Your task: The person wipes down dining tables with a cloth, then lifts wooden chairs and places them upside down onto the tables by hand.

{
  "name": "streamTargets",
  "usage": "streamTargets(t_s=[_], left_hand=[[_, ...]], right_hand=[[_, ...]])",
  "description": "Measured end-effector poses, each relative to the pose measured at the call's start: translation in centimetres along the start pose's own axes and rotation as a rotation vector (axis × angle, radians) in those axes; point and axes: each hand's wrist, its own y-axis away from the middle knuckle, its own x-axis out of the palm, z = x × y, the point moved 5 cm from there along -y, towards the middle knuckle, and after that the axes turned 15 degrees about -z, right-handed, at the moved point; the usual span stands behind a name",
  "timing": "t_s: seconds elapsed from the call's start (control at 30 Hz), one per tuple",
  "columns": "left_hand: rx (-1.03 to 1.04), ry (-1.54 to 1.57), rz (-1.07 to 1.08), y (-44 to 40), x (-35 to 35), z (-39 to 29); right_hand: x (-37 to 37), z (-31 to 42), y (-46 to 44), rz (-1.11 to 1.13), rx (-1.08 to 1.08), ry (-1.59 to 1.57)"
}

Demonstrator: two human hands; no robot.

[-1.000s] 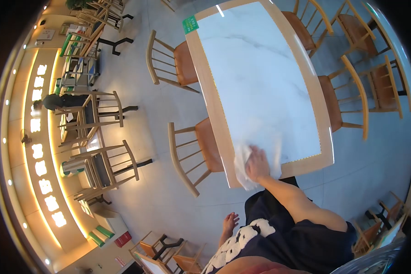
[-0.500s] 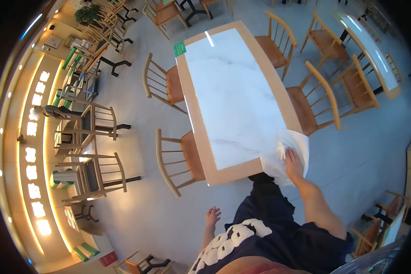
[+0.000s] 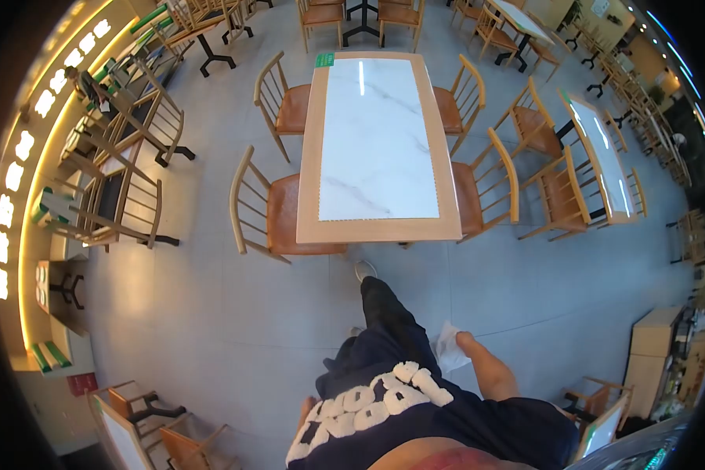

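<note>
My right hand (image 3: 465, 341) hangs low beside my right hip, closed on a white cloth (image 3: 451, 350) that dangles next to my dark trousers. Only a small part of my left hand (image 3: 307, 406) shows at the left edge of my shirt, and its fingers cannot be made out. In front of me stands a table with a wooden border (image 3: 378, 230) and a white marbled top. A green card (image 3: 324, 59) lies at its far left corner. Neither hand touches the table.
Wooden chairs with brown seats (image 3: 283, 211) flank the table on both sides. Another table (image 3: 601, 149) with chairs stands at the right. At the left are more chairs and a person in dark clothes (image 3: 90, 88). A cabinet (image 3: 652, 354) stands at the lower right.
My right hand and the cloth have left the table's near edge and dropped to my side. The table now appears farther off, and the view has turned. My left hand is mostly out of sight.
</note>
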Motion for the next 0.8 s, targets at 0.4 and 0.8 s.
streamTargets(t_s=[0.4,0.8], left_hand=[[0.107,-0.153,0.137,-1.0,8.8,3.8],[1.098,-0.429,0.267,18.6,30.9,-15.4]], right_hand=[[-12.4,-4.2,0.0,-0.192,-0.085,-0.053],[-21.7,-21.0,1.3,-0.218,0.252,-0.511]])
